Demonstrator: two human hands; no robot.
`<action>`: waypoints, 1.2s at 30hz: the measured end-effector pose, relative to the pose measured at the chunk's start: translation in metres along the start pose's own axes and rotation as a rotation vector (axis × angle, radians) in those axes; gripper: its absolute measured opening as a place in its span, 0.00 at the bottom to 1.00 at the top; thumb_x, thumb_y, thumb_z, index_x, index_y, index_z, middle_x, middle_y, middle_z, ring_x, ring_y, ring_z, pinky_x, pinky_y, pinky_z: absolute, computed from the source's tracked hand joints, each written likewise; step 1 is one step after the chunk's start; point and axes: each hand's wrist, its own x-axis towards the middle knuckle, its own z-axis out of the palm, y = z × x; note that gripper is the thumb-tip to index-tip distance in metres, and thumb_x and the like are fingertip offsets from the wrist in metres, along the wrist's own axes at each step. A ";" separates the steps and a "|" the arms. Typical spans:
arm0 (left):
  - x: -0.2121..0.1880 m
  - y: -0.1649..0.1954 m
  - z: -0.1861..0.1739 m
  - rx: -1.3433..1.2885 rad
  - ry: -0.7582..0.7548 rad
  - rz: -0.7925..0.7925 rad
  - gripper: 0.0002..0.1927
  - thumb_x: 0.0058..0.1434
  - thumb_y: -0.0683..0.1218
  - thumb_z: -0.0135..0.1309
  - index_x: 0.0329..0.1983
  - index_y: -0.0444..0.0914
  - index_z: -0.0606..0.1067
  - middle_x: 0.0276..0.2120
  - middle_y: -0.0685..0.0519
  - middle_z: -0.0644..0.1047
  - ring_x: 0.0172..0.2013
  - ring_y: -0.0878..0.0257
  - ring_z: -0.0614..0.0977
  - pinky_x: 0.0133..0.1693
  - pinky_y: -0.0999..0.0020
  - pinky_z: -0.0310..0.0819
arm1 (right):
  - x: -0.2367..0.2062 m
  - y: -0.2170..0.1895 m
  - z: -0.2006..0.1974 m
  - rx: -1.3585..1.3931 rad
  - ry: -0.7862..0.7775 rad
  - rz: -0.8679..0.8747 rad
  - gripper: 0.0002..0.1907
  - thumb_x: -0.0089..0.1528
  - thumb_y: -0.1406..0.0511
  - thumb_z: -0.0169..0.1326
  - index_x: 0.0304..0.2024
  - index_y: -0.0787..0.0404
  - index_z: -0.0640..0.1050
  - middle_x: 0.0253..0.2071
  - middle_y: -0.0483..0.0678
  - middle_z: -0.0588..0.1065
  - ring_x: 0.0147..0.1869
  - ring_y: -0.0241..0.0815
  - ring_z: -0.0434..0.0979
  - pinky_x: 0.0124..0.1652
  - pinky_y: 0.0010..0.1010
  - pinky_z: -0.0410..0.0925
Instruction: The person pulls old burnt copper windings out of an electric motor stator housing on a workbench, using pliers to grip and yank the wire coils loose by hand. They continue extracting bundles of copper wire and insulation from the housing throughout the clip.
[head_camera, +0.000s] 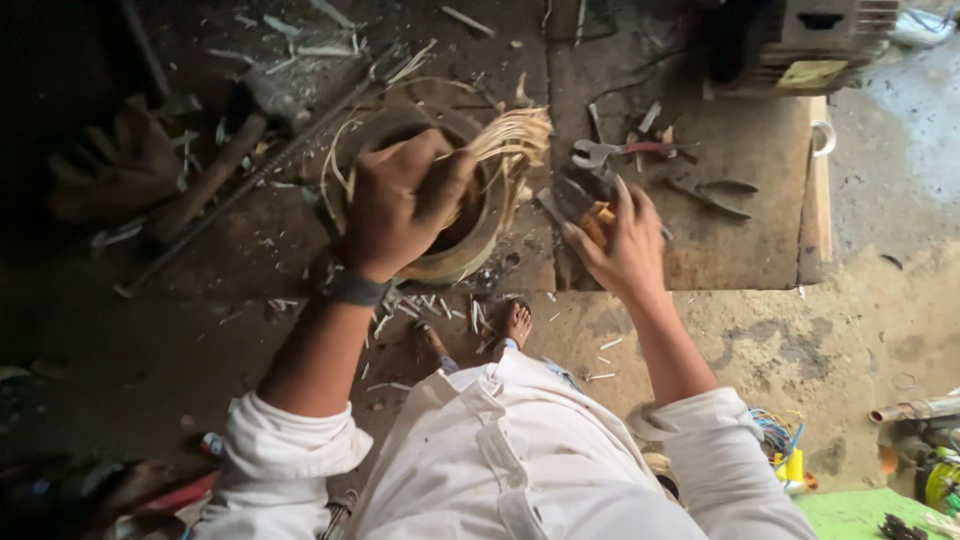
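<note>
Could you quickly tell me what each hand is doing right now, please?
Left hand: closed on the round motor stator.
Right hand: fingers curled around an orange-handled tool.

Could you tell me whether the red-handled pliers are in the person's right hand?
No, the red-handled pliers lie on the work board beyond the right hand, whose fingers rest on a small orange-tipped tool instead.
</note>
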 end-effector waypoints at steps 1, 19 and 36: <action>0.001 0.001 0.001 0.001 -0.010 -0.034 0.15 0.74 0.51 0.55 0.36 0.36 0.74 0.27 0.47 0.76 0.29 0.51 0.81 0.33 0.57 0.72 | 0.012 -0.007 -0.004 0.204 0.024 -0.041 0.50 0.60 0.53 0.69 0.75 0.61 0.59 0.71 0.64 0.62 0.74 0.64 0.63 0.69 0.45 0.61; -0.008 0.007 0.027 0.165 0.257 -0.143 0.18 0.74 0.53 0.57 0.34 0.35 0.72 0.23 0.50 0.71 0.20 0.60 0.74 0.27 0.66 0.65 | 0.124 -0.042 -0.025 0.546 0.365 -0.442 0.21 0.63 0.69 0.56 0.58 0.61 0.68 0.41 0.54 0.76 0.43 0.55 0.78 0.44 0.37 0.71; 0.150 0.042 0.046 -1.194 0.325 -0.282 0.25 0.72 0.66 0.38 0.28 0.44 0.64 0.20 0.60 0.58 0.19 0.67 0.63 0.23 0.68 0.57 | 0.140 -0.035 -0.106 0.177 0.676 -1.016 0.28 0.70 0.63 0.67 0.61 0.68 0.64 0.43 0.52 0.74 0.39 0.46 0.80 0.38 0.33 0.74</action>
